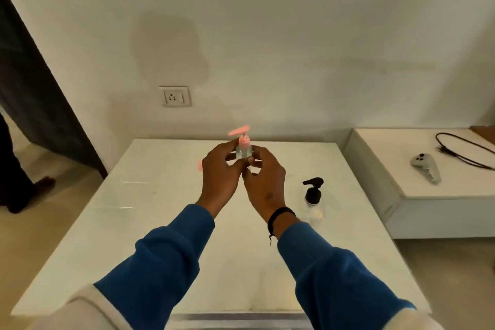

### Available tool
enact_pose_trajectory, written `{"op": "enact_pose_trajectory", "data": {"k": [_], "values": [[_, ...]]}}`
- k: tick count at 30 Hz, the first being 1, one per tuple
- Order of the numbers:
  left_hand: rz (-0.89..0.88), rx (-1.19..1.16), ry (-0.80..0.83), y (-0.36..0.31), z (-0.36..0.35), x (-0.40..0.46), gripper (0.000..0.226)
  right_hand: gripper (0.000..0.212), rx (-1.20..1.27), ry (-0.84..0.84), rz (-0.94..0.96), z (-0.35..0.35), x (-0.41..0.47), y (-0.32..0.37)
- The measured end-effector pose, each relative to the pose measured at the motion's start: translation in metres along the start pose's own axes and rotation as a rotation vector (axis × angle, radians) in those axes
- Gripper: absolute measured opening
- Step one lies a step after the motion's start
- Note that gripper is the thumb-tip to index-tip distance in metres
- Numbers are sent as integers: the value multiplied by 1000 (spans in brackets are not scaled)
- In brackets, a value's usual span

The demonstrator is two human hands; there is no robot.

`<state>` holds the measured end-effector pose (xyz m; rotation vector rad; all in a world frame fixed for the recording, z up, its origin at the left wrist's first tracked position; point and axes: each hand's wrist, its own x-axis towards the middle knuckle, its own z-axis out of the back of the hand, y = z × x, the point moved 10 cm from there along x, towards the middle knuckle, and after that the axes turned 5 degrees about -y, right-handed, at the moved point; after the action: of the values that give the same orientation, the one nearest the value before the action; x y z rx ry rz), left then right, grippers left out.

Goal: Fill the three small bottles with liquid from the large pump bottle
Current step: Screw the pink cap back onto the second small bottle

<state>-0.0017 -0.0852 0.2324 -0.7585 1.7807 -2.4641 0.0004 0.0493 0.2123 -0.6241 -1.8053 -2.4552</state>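
Observation:
A clear bottle with a pink pump head [243, 145] is held up over the middle of the white table [166, 222]. My left hand [219, 177] grips its left side and my right hand [263, 179] grips its right side and base; the lower body is hidden by my fingers. A clear bottle with a black pump head [312, 197] stands upright on the table to the right of my right hand, apart from it. A small pink thing [200, 165] peeks out just left of my left hand; what it is cannot be told.
A lower white platform [428, 190] stands to the right, carrying a grey handheld controller [426, 166] and a black cable [463, 151]. A wall socket [174, 96] is on the wall behind the table. A person's leg and foot [24, 190] stand at the far left.

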Motion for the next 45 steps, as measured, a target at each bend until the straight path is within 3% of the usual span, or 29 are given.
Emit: {"op": "enact_pose_trajectory", "data": {"k": [7, 15, 29, 42, 45], "values": [[162, -6, -12, 115, -27, -12, 29, 37, 27, 73, -209, -54, -11, -107], [254, 13, -51, 200, -50, 0, 23, 26, 14, 31, -249, -101, -1, -181], [214, 81, -70, 228, -85, 39, 28, 22, 7, -54, -228, -111, 43, -212], [254, 85, -104, 237, -86, 42, 28, 28, -73, -3, -264, -117, 49, -219], [285, 85, -93, 242, -85, 40, 37, 26, -90, 3, -281, -117, 46, -219]]}}
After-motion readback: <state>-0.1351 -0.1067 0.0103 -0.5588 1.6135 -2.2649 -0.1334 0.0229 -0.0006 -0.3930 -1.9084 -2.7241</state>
